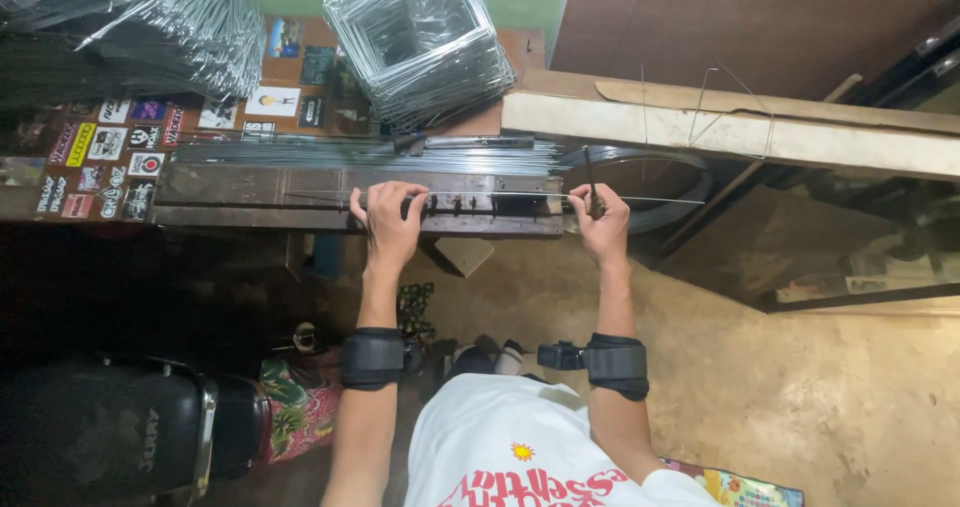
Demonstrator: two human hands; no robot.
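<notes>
**Steel wire held across the jig, one hand at each end**

Black bands wrap both forearms of the person, whose white printed shirt fills the near edge of the view. Beyond the bands, the left hand [385, 222] is closed, fingers curled over the front edge of the dark wooden jig [250, 199] and pressing on the thin wire [500, 196]. The right hand [600, 225] is shut in a fist just off the jig's right end, gripping a short dark lever [590, 182] that stands upright where the wire passes.

The wire's long axis runs left to right, across both hands rather than toward the person; it lies flat past a row of small pegs [455, 205] between the hands, and its free end pokes out to the right of the right hand. Whether the left fingers pinch the wire or only hold it down cannot be told.

Farther back lie a bundle of straight rods [380, 153], a stack of square wire frames [420, 42] and a pale plank [720, 132]. The lower left is too dark to read.
</notes>
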